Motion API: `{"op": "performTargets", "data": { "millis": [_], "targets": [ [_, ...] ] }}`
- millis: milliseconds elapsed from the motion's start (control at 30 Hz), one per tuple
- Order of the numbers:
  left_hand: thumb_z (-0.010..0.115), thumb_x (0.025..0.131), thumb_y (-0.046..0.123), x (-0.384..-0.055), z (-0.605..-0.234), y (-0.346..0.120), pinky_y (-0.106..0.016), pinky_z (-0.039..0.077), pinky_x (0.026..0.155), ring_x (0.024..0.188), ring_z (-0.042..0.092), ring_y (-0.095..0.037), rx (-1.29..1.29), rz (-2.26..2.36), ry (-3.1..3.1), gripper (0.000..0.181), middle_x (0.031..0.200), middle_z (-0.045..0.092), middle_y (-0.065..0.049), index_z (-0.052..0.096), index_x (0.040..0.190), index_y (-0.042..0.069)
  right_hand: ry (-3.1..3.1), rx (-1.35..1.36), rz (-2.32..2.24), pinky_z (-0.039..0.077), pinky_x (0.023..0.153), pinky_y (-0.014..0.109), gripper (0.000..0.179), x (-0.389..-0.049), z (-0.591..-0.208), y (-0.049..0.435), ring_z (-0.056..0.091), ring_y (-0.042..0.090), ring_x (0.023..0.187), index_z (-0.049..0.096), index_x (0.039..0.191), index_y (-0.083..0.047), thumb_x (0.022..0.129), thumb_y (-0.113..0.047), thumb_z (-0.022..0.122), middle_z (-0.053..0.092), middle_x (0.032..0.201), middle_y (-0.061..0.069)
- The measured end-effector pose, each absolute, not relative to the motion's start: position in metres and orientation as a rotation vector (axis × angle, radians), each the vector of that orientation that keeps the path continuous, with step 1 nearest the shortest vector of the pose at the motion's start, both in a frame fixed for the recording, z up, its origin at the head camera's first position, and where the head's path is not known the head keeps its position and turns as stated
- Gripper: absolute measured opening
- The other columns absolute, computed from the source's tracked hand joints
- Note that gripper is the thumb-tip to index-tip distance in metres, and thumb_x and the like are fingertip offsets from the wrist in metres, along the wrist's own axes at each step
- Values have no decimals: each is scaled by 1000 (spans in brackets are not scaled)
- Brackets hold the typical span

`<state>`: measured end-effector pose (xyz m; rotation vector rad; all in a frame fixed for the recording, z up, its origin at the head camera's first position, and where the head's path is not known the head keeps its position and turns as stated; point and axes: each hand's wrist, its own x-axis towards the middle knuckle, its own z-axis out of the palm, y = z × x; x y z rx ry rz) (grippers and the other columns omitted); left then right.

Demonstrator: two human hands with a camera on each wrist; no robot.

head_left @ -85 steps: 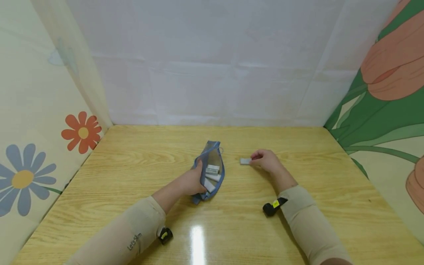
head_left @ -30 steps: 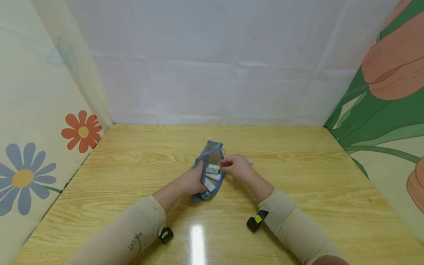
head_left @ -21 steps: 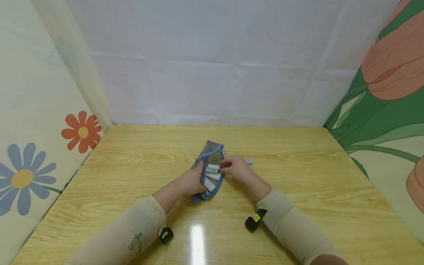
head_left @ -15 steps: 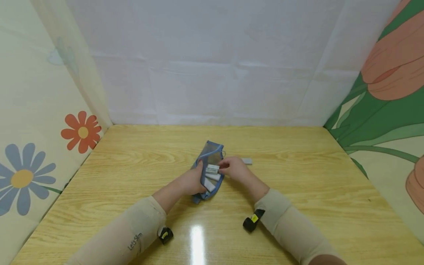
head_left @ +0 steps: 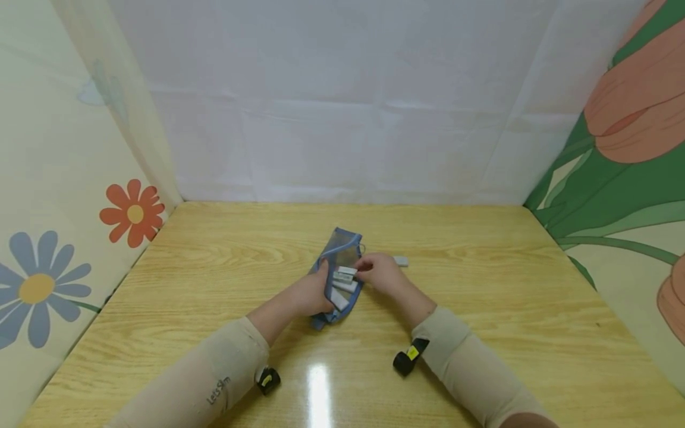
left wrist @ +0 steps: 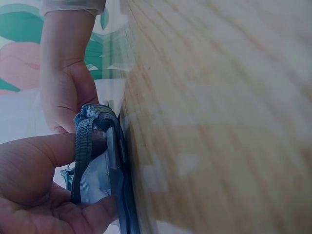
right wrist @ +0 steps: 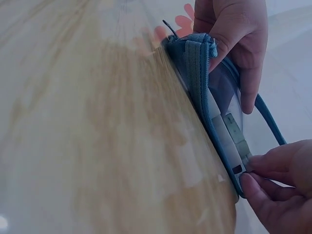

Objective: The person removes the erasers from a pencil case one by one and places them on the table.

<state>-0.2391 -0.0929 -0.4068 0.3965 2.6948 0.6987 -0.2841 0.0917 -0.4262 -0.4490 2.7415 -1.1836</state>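
Observation:
A blue mesh zipper pouch (head_left: 334, 241) lies on the table with its mouth spread to the right. My left hand (head_left: 310, 293) grips its near side, thumb inside the opening and fingers beneath. Several small flat white and grey-green blocks (head_left: 339, 299) sit inside the pouch. At the right edge of the mouth, my right hand (head_left: 381, 273) pinches the end of a small pale block (head_left: 346, 270) between thumb and fingertips. In the right wrist view, those fingertips (right wrist: 249, 183) are right at the pouch's zipper edge, beside a grey-green block (right wrist: 234, 129).
Another small pale block (head_left: 400, 261) lies on the wooden table (head_left: 241, 238), just behind the right hand. A white cloth (head_left: 342, 119) hangs along the back edge. Flower-printed panels (head_left: 48, 178) stand at both sides.
My right hand has let go of a pale block on the table and moved left to the pouch's mouth. The top blocks inside have just tilted slightly. My left hand keeps its grip.

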Motion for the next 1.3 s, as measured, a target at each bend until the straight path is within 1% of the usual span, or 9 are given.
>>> {"op": "performTargets", "data": {
  "millis": [333,567,667,800,900,1033,1100,1300],
  "targets": [
    [77,71,17,-239,-406,-92,-35,46,80,89,57,-22,391,689,2698,109,112,57,-25,-1,142,-9,2742,-411,-1232,48,72,28,11,-285,-424,94,59,13,81,71,92,-10,82,-12,67,66,87,-1],
    [77,69,16,-240,-409,-93,-35,47,79,87,57,-22,401,699,2702,110,109,58,-25,-2,142,-10,2731,-426,-1262,48,73,28,12,-284,-421,95,59,13,81,71,92,-9,81,-12,67,67,86,0],
    [77,68,15,-241,-409,-93,-35,47,79,86,58,-22,407,709,2702,111,106,59,-24,-2,142,-11,2723,-403,-1278,47,74,28,11,-283,-419,96,59,13,80,71,91,-10,80,-12,68,67,85,-1],
    [77,68,15,-241,-410,-93,-35,47,79,85,57,-22,405,709,2697,111,104,60,-22,-3,141,-10,2713,-377,-1284,47,72,28,11,-282,-417,98,59,13,79,71,90,-12,79,-13,69,67,84,-1],
    [77,69,16,-242,-410,-93,-34,46,80,85,57,-21,399,698,2696,111,106,60,-23,-3,142,-10,2715,-368,-1264,47,71,28,11,-282,-415,101,58,13,80,71,91,-13,80,-14,68,67,85,-2],
    [77,68,17,-242,-410,-93,-35,46,80,87,57,-22,397,692,2700,112,107,59,-24,-2,142,-10,2742,-375,-1217,47,74,29,11,-282,-410,105,58,13,82,71,91,-16,81,-16,68,66,87,-4],
    [77,68,17,-242,-410,-93,-35,46,81,88,57,-22,395,694,2702,112,108,59,-25,-2,142,-10,2745,-386,-1223,47,76,30,11,-281,-407,107,58,14,83,72,91,-15,81,-16,68,67,87,-3],
    [78,67,16,-241,-410,-92,-36,46,82,87,58,-23,400,696,2710,112,105,59,-25,-1,141,-11,2711,-434,-1300,49,74,29,14,-281,-400,117,60,15,81,71,95,-9,81,-12,67,67,88,1]
  ]
}}
